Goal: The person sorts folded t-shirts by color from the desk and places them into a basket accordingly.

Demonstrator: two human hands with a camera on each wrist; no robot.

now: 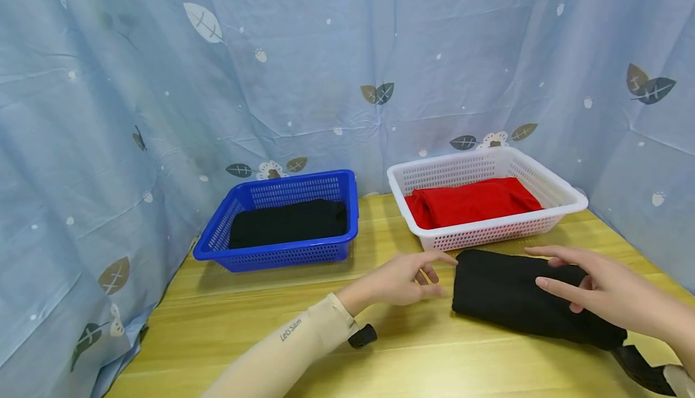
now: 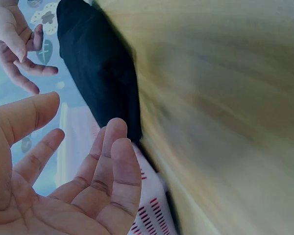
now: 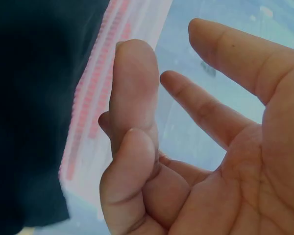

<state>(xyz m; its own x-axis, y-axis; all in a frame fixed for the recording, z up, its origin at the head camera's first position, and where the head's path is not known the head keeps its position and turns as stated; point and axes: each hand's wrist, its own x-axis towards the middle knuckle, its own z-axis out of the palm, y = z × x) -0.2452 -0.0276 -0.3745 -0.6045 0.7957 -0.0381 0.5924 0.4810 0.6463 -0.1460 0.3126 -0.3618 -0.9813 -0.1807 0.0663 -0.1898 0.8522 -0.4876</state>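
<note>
A folded black cloth (image 1: 502,292) lies on the wooden table in front of the white basket. My left hand (image 1: 409,280) is at the cloth's left end, index fingertip close to its corner, fingers loosely bent and holding nothing. Over the cloth's right half hovers my right hand (image 1: 608,289), thumb and fingers spread apart with nothing between them. In the left wrist view the black cloth (image 2: 100,68) stretches beyond the left fingertips. The right wrist view shows the dark cloth (image 3: 29,107) beside the relaxed right fingers.
Behind the black cloth stands a white basket (image 1: 491,238) with folded red cloth (image 1: 472,202) in it. At the back left, a blue basket (image 1: 282,257) contains another folded black cloth (image 1: 290,223). A leaf-patterned blue curtain (image 1: 315,84) hangs behind the table (image 1: 260,319) and along both sides.
</note>
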